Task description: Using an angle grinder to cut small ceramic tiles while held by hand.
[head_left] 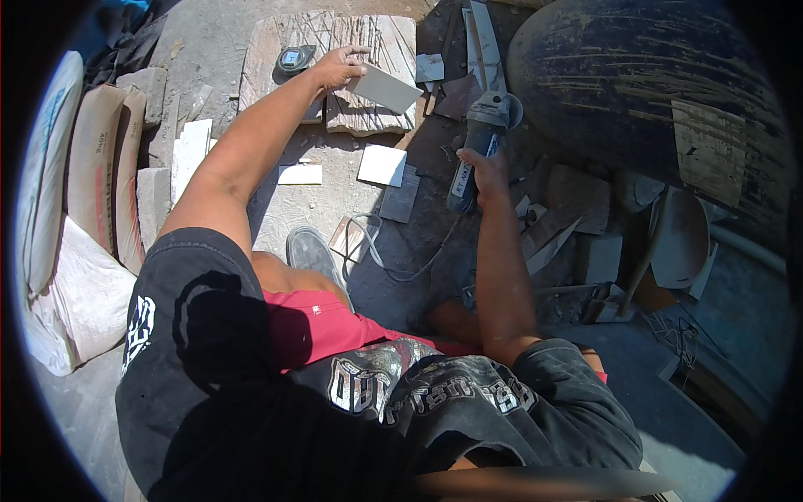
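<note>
My left hand [339,69] grips the corner of a grey rectangular tile piece [386,92] over two thick, scored stone slabs [370,121]; the fingers are closed on it. Just left of that hand, a tape measure [293,59] rests on the left slab. My right hand [489,173] is closed around the body of an angle grinder [473,151], held with its disc end pointing away from me. The grinder's cord runs down and loops on the dusty ground. A square white tile piece [382,166] lies below the slabs, beside a grey offcut [400,197].
Stacked paper sacks [94,167] and concrete blocks [153,201] line the left. A large dark rounded tank [602,75] fills the upper right. Below it lie broken tiles, stone scraps [579,201], wire [686,339] and a pipe [744,243]. My shoe [309,255] is near the cord.
</note>
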`<act>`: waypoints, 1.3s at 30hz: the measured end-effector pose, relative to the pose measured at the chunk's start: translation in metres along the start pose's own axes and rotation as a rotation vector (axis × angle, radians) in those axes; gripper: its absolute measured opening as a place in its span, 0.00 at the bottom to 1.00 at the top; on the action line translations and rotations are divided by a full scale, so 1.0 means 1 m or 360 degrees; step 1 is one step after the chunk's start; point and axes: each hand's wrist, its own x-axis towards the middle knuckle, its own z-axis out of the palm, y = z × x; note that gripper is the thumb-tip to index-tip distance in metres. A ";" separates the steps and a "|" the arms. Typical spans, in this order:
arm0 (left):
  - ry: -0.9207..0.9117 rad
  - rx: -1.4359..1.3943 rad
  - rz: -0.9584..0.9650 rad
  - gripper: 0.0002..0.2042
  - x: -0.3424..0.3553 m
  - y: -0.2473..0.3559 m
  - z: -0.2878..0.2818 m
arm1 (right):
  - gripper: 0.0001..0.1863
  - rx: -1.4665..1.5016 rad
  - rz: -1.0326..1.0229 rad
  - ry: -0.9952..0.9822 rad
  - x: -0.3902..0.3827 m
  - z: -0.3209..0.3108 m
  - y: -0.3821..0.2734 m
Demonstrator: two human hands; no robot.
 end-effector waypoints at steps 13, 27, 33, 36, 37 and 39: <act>0.0127 0.0035 0.0123 0.10 -0.002 0.011 -0.013 | 0.22 -0.0009 0.0031 -0.0028 -0.001 0.000 -0.004; 0.0078 0.0237 -0.0191 0.11 0.010 0.030 0.012 | 0.23 0.0089 -0.0036 -0.0122 0.003 -0.010 0.002; 0.0190 -0.0113 -0.0357 0.13 0.015 0.018 0.010 | 0.22 0.0107 -0.0024 -0.0177 0.003 -0.002 0.000; 0.0019 0.0240 -0.0253 0.12 0.020 0.023 0.012 | 0.20 0.0146 -0.0017 -0.0154 0.005 -0.006 -0.001; 0.0053 0.0165 -0.0268 0.12 0.022 0.023 0.014 | 0.19 0.0170 0.0003 -0.0142 0.006 -0.007 -0.001; 0.0087 0.0089 -0.0288 0.11 0.022 0.023 0.017 | 0.19 0.0181 -0.0001 -0.0144 0.006 -0.008 -0.001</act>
